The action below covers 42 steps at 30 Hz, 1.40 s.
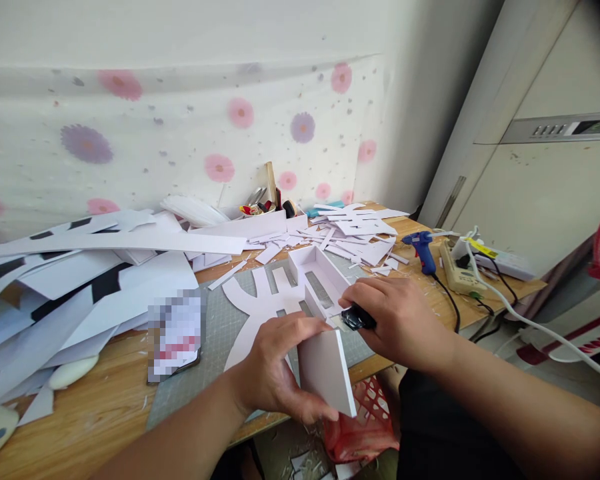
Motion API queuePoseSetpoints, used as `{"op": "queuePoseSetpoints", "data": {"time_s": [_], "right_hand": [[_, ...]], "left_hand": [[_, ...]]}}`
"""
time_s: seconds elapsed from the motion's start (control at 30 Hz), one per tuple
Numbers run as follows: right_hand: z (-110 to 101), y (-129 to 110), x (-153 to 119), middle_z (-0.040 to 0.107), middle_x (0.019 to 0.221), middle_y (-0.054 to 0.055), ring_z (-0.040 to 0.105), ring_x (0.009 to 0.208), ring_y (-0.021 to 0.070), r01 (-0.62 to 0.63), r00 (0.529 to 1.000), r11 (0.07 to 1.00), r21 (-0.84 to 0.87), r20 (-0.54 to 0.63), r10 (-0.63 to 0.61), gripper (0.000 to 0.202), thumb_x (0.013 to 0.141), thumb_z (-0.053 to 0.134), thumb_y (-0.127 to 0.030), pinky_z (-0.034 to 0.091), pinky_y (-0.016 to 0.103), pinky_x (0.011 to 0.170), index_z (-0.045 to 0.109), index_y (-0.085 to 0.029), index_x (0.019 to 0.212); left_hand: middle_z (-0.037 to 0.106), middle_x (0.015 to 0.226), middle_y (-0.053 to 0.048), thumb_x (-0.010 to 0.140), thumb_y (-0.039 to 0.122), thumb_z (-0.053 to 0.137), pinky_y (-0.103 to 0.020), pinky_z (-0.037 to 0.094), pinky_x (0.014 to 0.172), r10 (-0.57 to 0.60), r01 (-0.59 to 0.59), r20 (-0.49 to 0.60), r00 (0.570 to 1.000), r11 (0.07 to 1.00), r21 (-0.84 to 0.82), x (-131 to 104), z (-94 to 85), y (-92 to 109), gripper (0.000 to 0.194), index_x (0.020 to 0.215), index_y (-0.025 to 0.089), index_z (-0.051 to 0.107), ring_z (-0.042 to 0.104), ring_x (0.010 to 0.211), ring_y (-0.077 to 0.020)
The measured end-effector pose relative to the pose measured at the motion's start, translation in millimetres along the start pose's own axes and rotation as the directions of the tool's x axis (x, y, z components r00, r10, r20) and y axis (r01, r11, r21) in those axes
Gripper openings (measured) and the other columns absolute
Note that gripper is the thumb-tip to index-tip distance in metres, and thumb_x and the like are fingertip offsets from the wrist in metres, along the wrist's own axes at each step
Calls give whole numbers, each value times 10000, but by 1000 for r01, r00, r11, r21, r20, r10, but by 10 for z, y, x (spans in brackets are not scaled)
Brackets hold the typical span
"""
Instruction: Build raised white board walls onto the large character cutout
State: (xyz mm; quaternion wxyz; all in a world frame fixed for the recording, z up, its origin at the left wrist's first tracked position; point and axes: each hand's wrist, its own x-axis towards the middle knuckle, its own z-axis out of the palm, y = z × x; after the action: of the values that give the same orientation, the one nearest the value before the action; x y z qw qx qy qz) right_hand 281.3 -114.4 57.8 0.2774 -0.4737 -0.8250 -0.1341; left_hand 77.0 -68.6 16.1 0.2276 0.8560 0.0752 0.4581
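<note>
My left hand (283,367) grips a small rectangular piece of white foam board (325,373) by its edges, thumb below and fingers above. It is held tilted over the table's front edge. My right hand (395,320) is closed around a black utility knife (359,317), just right of the piece's upper corner; its blade is hard to make out. Behind both hands lies a white foam-board cutout (263,293) with curved arms and slots. Upright walls form a box-like part (325,267) on it. My left hand hides some of the cutout.
A green-grey cutting mat (180,400) lies under the work, with a phone (177,333) at its left. White sheets (145,287) pile up leftward, scraps (360,230) behind. At right are a blue glue gun (421,250) and a corded power strip (460,270). A red basket (355,440) stands below.
</note>
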Motion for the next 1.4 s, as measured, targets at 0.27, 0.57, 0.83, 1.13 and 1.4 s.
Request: {"op": "queuePoseSetpoints", "data": {"time_s": [0.27,0.57,0.83,1.13,1.4], "right_hand": [[-39,-119,-57,590,612,15,471,526,137,109,994,992,57,11,-110,211,616,433,-100,269,279,508,598,-171,726],[-4,-110,-37,597,618,18,489,538,138,74,997,997,36,32,-76,169,666,453,-104,267,284,513,598,-169,725],[1,-107,-26,620,633,26,528,550,151,46,999,999,-3,11,-46,207,636,450,-97,274,290,513,618,-158,740],[21,-73,-17,638,667,36,567,586,158,-2,1000,999,-41,28,3,144,731,475,-155,321,282,537,614,-165,767],[103,475,92,689,757,74,618,701,211,-462,887,884,-69,-52,460,173,821,480,-294,361,278,580,617,-188,828]], "left_hand": [[582,743,-34,514,635,746,-258,399,545,-180,178,-18,983,980,-94,-62,-11,-97,692,997,163,594,485,610,-136],[581,722,-24,520,629,744,-253,397,545,-141,139,-26,990,988,-66,-48,-10,-64,682,999,169,592,482,594,-130],[580,714,-24,543,660,715,-250,385,528,-93,93,-30,995,995,-21,-52,-11,-52,682,1002,175,579,479,580,-128],[609,724,-30,533,608,749,-254,411,530,-32,32,-1,999,999,11,-17,3,2,676,1029,182,575,526,577,-140],[604,757,-39,600,542,754,-294,480,634,-335,322,31,942,871,-371,-61,-29,-139,662,1111,159,579,567,648,-157]]}}
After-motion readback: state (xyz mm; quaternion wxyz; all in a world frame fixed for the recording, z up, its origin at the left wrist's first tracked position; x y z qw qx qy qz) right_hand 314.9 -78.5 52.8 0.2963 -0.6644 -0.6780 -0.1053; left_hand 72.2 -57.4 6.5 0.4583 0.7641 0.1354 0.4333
